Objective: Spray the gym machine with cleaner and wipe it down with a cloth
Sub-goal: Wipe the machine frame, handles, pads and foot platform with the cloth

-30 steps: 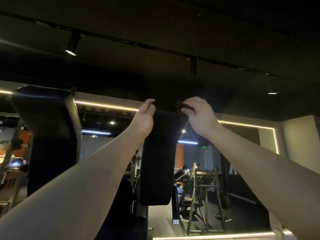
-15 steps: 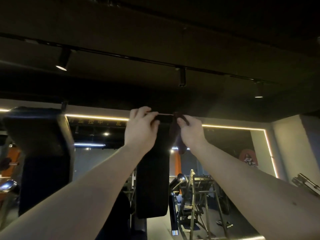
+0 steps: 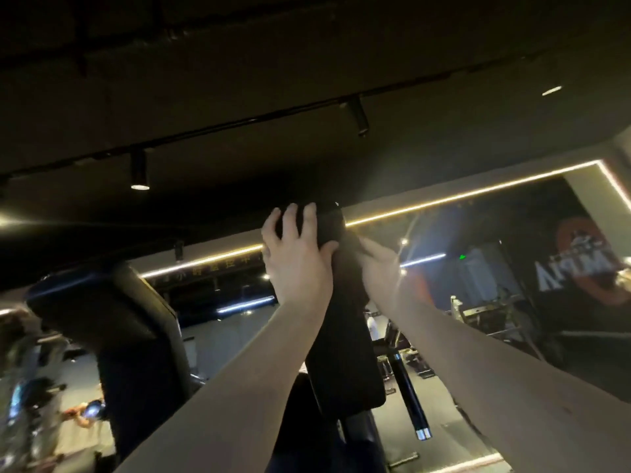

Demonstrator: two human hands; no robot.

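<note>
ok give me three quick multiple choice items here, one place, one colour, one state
1. Where is the left hand? A on top of the upright pad B on the floor C on a ceiling lamp
2. The upright pad's colour? A white B black C orange
3. The left hand's fingers? A straight in mid air B curled over the pad's top C out of view
Key: 1 A, it sits at the pad's upper end; 2 B, its surface looks black; 3 B, they wrap the top edge.

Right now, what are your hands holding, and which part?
The left hand grips the black pad at its top end, fingers curled over it. The right hand rests against the pad's side; whether it holds anything cannot be told.
</note>
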